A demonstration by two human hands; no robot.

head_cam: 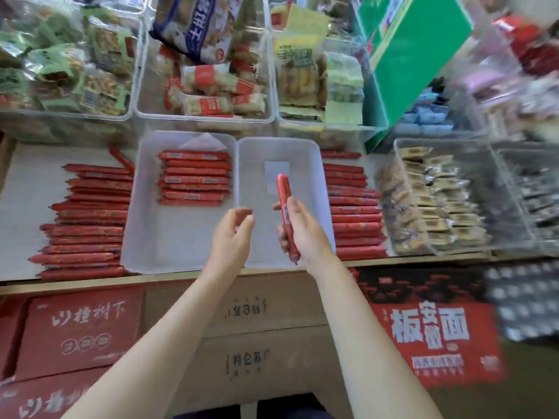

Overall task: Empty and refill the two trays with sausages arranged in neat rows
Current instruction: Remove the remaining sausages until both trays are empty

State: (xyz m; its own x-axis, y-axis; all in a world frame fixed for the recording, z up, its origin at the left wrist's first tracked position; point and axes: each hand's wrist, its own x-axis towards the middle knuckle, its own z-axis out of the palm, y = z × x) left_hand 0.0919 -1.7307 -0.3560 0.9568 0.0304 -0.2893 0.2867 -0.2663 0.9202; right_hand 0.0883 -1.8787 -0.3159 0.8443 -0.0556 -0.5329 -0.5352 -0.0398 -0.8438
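Both hands are over the two white trays at the front edge of the shelf. My right hand (302, 234) grips one red sausage (286, 207) around its lower half, with the fingers curled round it, and the sausage stands almost upright, its top end tilted a little away from me, above the right tray (308, 164). My left hand (231, 234) holds nothing; its fingers are loosely bent and the thumb is close to the fingertips, just beside the border between the trays.

Inside the right tray I see only a small pale label on its floor. The left tray (145, 207) has one neat row of sausages (195, 178) in its far half, lying crosswise and touching each other, and a folded white paper (204, 142) behind them at the far wall. The near half of this tray shows its bare floor.

On the shelf to the left of the trays lies a long pile of loose sausages (87, 222), mostly parallel. Another pile of sausages (354, 207) lies to the right, just beside the right tray. Further right stands a clear bin (402, 146) with small wrapped snacks. Behind the trays are more clear bins with packaged food, and below the shelf edge are red cartons (81, 331) and brown cartons (245, 309).
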